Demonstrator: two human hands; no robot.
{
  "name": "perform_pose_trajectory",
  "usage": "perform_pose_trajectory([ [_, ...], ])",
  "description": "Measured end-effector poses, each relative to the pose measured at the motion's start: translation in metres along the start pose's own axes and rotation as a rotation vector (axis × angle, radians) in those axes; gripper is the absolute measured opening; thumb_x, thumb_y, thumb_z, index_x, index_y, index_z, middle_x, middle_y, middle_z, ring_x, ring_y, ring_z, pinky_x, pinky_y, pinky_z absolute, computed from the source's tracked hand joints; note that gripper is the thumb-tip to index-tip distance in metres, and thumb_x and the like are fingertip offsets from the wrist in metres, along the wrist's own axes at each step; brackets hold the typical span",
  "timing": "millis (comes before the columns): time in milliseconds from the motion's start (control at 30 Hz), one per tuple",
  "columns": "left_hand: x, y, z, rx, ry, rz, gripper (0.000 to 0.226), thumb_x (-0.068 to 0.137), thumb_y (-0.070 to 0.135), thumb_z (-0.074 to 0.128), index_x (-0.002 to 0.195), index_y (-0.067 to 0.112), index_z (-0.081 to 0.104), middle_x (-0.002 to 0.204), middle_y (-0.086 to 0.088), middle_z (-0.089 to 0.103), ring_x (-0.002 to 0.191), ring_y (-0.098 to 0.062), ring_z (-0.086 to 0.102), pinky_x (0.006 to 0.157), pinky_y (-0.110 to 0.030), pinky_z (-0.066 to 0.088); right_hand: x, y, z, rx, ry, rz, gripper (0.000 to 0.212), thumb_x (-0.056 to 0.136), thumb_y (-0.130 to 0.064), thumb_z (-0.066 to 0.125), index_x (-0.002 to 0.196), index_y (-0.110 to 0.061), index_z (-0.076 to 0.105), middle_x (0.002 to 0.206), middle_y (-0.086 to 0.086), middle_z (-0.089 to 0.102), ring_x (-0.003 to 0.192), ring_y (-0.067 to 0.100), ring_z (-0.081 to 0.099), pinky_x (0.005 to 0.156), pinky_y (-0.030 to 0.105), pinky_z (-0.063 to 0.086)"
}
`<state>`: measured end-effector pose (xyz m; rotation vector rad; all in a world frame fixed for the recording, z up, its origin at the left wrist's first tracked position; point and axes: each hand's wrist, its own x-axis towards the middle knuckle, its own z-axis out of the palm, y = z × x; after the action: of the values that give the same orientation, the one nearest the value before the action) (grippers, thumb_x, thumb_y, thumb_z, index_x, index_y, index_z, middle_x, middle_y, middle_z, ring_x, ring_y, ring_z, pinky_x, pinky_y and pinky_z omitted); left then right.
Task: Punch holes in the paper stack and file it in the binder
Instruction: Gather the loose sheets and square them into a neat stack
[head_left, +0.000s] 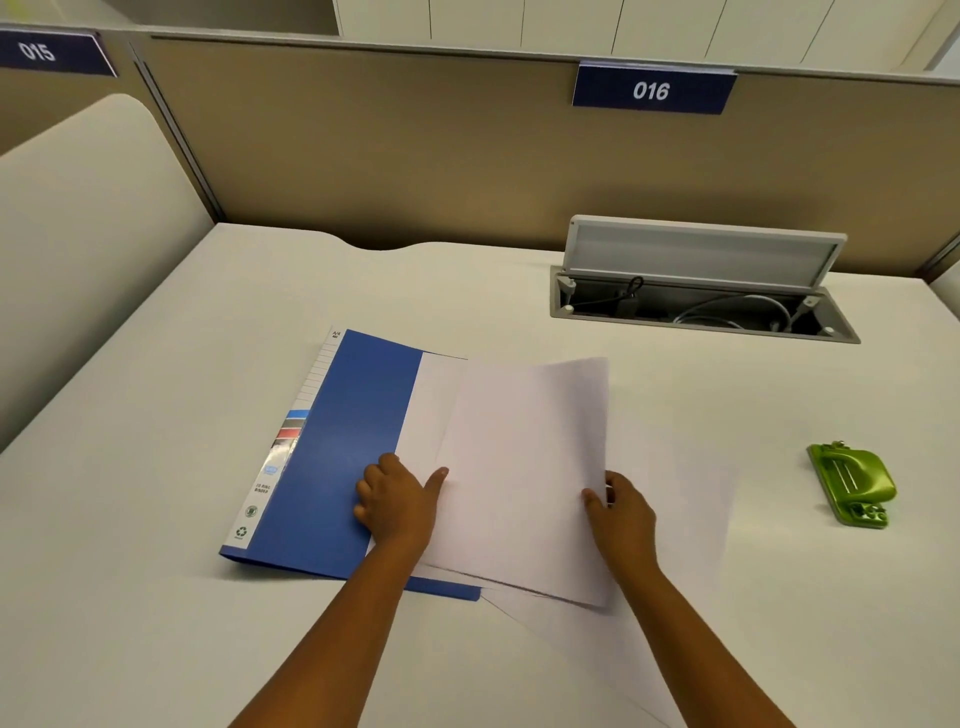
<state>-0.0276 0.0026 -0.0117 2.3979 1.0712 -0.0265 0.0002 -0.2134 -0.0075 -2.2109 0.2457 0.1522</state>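
A closed blue ring binder (337, 457) lies on the desk at centre left, spine to the left. A loose stack of white paper (519, 467) lies partly over the binder's right side and spreads onto the desk. My left hand (397, 501) rests at the stack's left edge on the binder, thumb pointing onto the top sheet, fingers curled. My right hand (621, 506) pinches the right edge of the top sheets, which lift slightly off the sheets below. A green hole punch (852, 486) sits on the desk far to the right, apart from both hands.
An open cable hatch (701, 312) with a raised grey lid sits in the white desk (156, 519) at the back right. A beige partition (389, 156) with a "016" label closes the back. A curved beige panel stands at the left.
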Motion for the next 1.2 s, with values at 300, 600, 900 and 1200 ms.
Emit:
perform_pose_trajectory([
  [300,-0.005,-0.003,0.002,0.091,0.003,0.051,0.082,0.069,0.058,0.066,0.127,0.008,0.036,0.131,-0.014,0.044,0.118,-0.028,0.044,0.093,-0.038,0.040,0.001,-0.029,0.032,-0.131,-0.055,0.004,0.070,0.085,-0.034,0.060,0.141,-0.008,0.028,0.142,0.012,0.042,0.130,0.031,0.039,0.107,0.043,0.037],
  [600,-0.003,-0.004,0.005,0.167,-0.001,0.067,0.080,0.072,0.061,0.059,0.127,0.009,0.034,0.132,-0.013,0.043,0.118,-0.025,0.044,0.094,-0.035,0.040,0.033,-0.046,0.014,0.273,-0.243,0.350,0.052,0.084,-0.032,0.062,0.122,0.002,0.051,0.119,0.016,0.058,0.104,0.032,0.056,0.088,0.039,0.047],
  [900,-0.004,-0.004,0.003,0.183,-0.014,0.080,0.078,0.073,0.062,0.057,0.127,0.009,0.034,0.132,-0.012,0.043,0.118,-0.024,0.044,0.094,-0.034,0.040,0.036,-0.057,0.017,-0.026,-0.354,0.264,0.060,0.083,-0.044,0.060,0.121,0.000,0.046,0.129,0.018,0.051,0.109,0.031,0.053,0.085,0.035,0.043],
  [1200,-0.018,-0.008,0.008,0.364,-0.089,0.250,0.083,0.088,0.060,0.030,0.146,0.008,0.001,0.157,-0.012,0.001,0.144,-0.031,0.002,0.116,-0.037,0.014,0.022,-0.048,0.022,-0.085,-0.105,0.156,0.078,0.081,-0.038,0.065,0.141,-0.004,0.028,0.142,0.016,0.041,0.129,0.033,0.042,0.103,0.039,0.037],
])
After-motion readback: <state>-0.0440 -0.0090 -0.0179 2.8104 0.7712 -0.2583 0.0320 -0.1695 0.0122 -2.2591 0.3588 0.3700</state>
